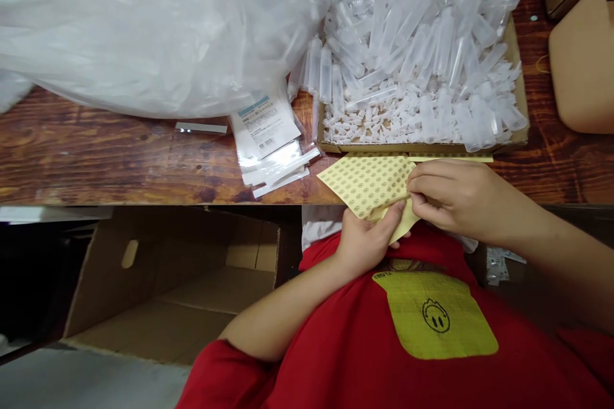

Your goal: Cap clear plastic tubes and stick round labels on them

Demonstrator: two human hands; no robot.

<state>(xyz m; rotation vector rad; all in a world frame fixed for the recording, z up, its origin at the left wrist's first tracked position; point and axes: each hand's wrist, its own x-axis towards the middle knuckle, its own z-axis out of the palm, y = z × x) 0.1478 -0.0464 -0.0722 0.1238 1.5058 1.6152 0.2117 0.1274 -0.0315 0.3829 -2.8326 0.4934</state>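
Observation:
A yellow sheet of small round printed stickers [371, 182] is tilted at the table's front edge. My left hand [367, 239] grips its lower edge, thumb on top and fingers underneath. At the sheet's right edge, my right hand [451, 198] is closed in a pinch; its fingertips hide whether a loose sticker is between them. Just beyond the sheet stands a shallow cardboard tray [422, 148], heaped with clear plastic tubes [444, 41] and small white plastic pieces [384, 128]. Another yellow strip [451, 158] lies along the tray's front.
A large translucent plastic bag [158, 32] covers the table's back left. Printed labels [268, 124] and clear pouches [278, 172] lie left of the tray. An open cardboard box [192, 294] is below the table at left; a beige container [585, 57] stands at right.

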